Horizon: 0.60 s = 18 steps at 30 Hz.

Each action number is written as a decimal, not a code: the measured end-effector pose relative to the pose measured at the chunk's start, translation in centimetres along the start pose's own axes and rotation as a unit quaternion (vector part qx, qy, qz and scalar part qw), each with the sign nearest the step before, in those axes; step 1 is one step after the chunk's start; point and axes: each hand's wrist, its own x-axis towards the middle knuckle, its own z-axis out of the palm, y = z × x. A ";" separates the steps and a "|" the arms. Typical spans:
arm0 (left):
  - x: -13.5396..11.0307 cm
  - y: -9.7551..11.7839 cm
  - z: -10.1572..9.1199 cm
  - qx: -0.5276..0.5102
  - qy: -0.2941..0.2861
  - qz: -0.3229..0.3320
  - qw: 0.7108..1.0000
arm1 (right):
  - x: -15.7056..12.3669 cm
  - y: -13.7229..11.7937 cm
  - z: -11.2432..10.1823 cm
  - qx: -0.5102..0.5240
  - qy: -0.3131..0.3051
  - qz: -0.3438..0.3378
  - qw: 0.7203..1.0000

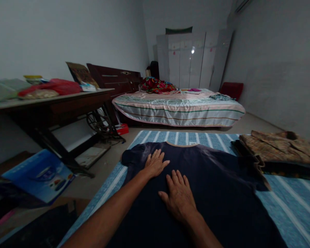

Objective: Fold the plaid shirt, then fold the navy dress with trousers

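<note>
A dark navy T-shirt (217, 193) lies spread out on a blue-and-white striped sheet (294, 203), its neckline toward the far side. My left hand (155, 164) rests flat on the upper left of the shirt, near the shoulder, with its fingers stretched. Lower and more to the middle, my right hand (180, 194) lies palm down on the shirt front, fingers apart. Neither hand holds anything. The shirt's lower part runs out of the picture at the bottom.
Folded clothes (281, 148) are stacked at the right, touching the shirt's sleeve. Beyond stands a bed (181, 110) with a patterned cover. On the left are a sewing-machine table (74, 100) and a blue box (41, 175). A wardrobe (186, 62) fills the back.
</note>
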 end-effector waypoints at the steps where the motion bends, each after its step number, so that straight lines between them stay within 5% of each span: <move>1: -0.8 -0.3 0.1 -0.003 0.001 0.000 1.000 | 0.0 0.0 0.0 -0.002 0.000 -0.001 1.000; 9: -4.7 -0.5 -0.7 -0.008 0.006 0.002 1.000 | -0.4 0.1 0.2 -0.029 0.004 -0.009 1.000; 18: -10.6 -2.7 0.3 0.004 0.000 -0.076 0.997 | -0.6 0.3 0.5 -0.041 0.009 -0.007 0.999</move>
